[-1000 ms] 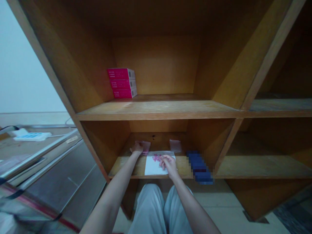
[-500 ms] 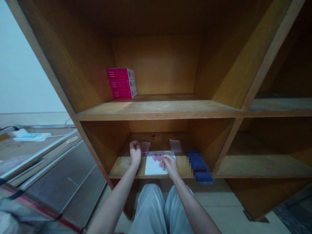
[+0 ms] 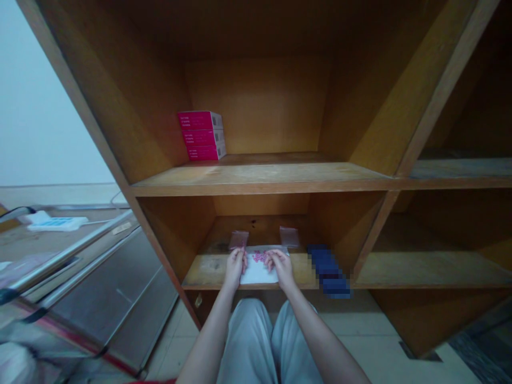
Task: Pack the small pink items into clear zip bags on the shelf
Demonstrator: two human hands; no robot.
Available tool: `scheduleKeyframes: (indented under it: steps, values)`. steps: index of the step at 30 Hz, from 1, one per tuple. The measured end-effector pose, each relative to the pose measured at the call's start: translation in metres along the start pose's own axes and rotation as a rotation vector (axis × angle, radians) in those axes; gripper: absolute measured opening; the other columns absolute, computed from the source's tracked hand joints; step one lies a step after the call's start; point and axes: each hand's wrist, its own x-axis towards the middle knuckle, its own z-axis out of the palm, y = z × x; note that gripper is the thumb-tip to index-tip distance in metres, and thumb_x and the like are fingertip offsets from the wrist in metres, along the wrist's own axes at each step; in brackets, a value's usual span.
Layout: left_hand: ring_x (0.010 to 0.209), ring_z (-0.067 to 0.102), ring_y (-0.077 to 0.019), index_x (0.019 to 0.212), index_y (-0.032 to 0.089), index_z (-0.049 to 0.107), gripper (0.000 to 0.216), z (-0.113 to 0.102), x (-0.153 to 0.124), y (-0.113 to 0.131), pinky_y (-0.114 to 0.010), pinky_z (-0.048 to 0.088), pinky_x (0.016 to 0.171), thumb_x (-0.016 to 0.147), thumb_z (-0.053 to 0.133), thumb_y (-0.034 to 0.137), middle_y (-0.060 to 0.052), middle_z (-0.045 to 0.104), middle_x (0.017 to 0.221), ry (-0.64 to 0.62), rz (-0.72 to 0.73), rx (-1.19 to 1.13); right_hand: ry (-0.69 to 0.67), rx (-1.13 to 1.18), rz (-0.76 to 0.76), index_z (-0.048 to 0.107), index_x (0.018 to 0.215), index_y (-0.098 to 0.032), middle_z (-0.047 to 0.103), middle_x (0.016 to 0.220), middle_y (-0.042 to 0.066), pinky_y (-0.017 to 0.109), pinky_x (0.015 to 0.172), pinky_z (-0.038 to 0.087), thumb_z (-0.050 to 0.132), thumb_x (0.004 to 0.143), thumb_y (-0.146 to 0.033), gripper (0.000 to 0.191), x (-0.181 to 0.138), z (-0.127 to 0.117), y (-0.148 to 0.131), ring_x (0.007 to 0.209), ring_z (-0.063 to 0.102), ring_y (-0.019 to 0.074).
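A white sheet (image 3: 256, 272) lies on the lower shelf (image 3: 204, 269) of a wooden cabinet, with a small heap of pink pieces (image 3: 260, 257) on its far part. My left hand (image 3: 235, 265) rests at the sheet's left edge with its fingers curled; what they hold, if anything, is too small to see. My right hand (image 3: 280, 265) lies on the sheet's right side, its fingertips pinched at the pink pieces. Two small clear bags (image 3: 239, 239) (image 3: 288, 236) lie behind the sheet.
Three pink boxes (image 3: 202, 136) are stacked at the back left of the upper shelf (image 3: 280, 178). A blurred dark blue object (image 3: 328, 266) lies to the right of the sheet. A white power strip (image 3: 56, 222) lies on a surface at the left. My knees are below the shelf.
My left hand has come back from the left clear bag at the rear to the sheet's left edge. My right hand stays at the pink pieces.
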Motion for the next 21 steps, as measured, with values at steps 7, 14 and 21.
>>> scheduleKeyframes:
  steps: [7,14,21]
  values:
    - [0.029,0.028,-0.0035,0.065,0.016,0.044,0.033,0.000,0.001,-0.003,-0.016,0.018,0.030,0.073,0.046,0.048,0.008,0.040,0.041,-0.029,-0.008,0.045,0.273,-0.216,-0.276,0.053,0.094,-0.015,0.062,0.087,0.008,0.031,0.068,0.047,0.048,0.076,-0.035,0.027,0.026,-0.014,-0.016,0.071,0.059,0.0158]
    - [0.028,0.027,-0.0035,0.064,0.017,0.044,0.032,0.000,0.000,-0.002,-0.016,0.017,0.031,0.074,0.045,0.047,0.008,0.040,0.041,-0.034,-0.008,0.064,0.362,-1.170,-0.395,0.035,0.123,-0.007,0.037,0.130,0.019,0.049,0.099,0.018,0.042,0.077,-0.031,0.052,0.047,-0.045,-0.005,0.124,0.025,0.0270]
    - [0.029,0.029,-0.0039,0.064,0.017,0.044,0.031,-0.002,-0.001,-0.002,-0.016,0.019,0.032,0.076,0.044,0.046,0.008,0.040,0.041,-0.050,0.007,0.097,0.327,-1.402,-0.264,0.032,0.126,-0.006,0.031,0.133,0.023,0.054,0.099,0.009,0.038,0.080,-0.034,0.055,0.050,-0.047,0.014,0.124,0.024,0.0298]
